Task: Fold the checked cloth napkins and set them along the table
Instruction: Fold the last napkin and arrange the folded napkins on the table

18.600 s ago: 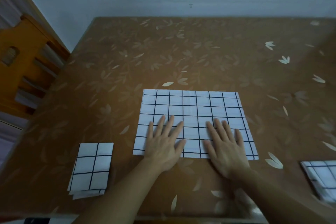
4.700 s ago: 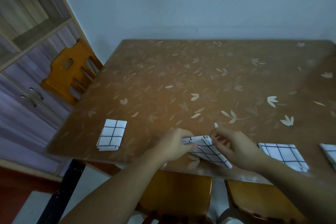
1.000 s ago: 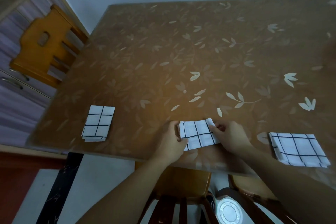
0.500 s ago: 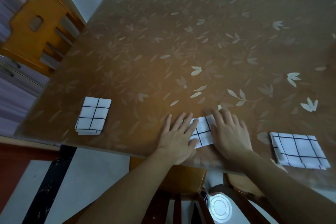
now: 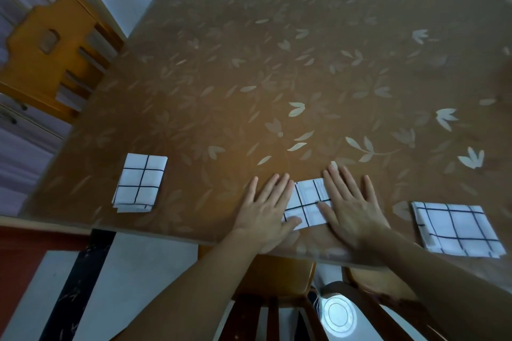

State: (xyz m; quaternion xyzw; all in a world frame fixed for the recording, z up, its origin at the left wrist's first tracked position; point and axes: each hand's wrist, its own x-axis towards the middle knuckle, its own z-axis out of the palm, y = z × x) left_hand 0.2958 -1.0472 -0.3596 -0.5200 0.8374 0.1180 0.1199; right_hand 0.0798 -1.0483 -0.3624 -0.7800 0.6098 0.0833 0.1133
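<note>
Both hands lie flat with fingers spread, the left hand (image 5: 264, 209) and right hand (image 5: 350, 209) pressing the middle napkin (image 5: 307, 203) between them at the table's (image 5: 277, 63) near edge. One folded napkin (image 5: 140, 183) lies well left of the hands, another (image 5: 457, 230) near their right.

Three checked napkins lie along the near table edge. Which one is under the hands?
The middle napkin: the left hand and right hand lie flat on its two ends. The left napkin and the larger right napkin lie untouched.
</note>
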